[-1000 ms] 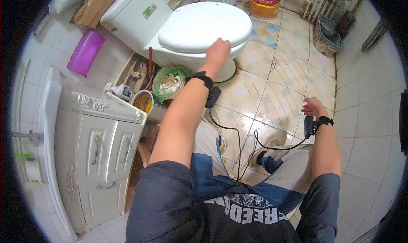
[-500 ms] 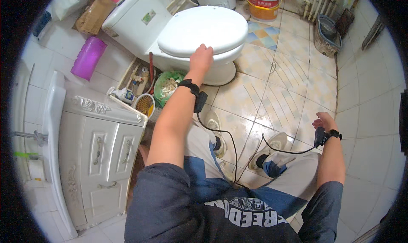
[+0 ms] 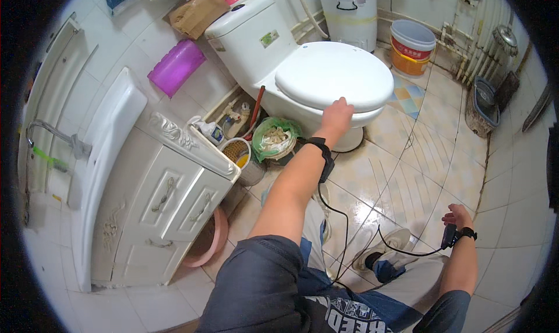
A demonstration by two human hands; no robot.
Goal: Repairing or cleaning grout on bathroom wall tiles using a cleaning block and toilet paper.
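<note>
A white toilet [image 3: 250,36] stands ahead with its lid [image 3: 332,71] lying down over the bowl. My left hand [image 3: 338,116] is at the near edge of that lid, fingers together and closed on the rim; the fingertips' undersides are hidden. Off to the right, my right hand [image 3: 459,216] hangs in the air near the tiled wall, its fingers loosely bent and apart, with nothing in it. Each wrist wears a black strap with a small device, and a black cable runs down from it.
Left of the toilet are a green-lined waste bin [image 3: 275,139], a white basket [image 3: 252,170] and a spray bottle [image 3: 209,130]. A white cabinet [image 3: 145,199] with a sink [image 3: 110,141] stands left. Farther back are a paint bucket [image 3: 411,47] and a grey tub [image 3: 483,108].
The view has swung left, so the toilet and cabinet appear farther right, and a pink basin shows below the cabinet. My left hand stays at the lid's edge; my right hand still hangs free.
</note>
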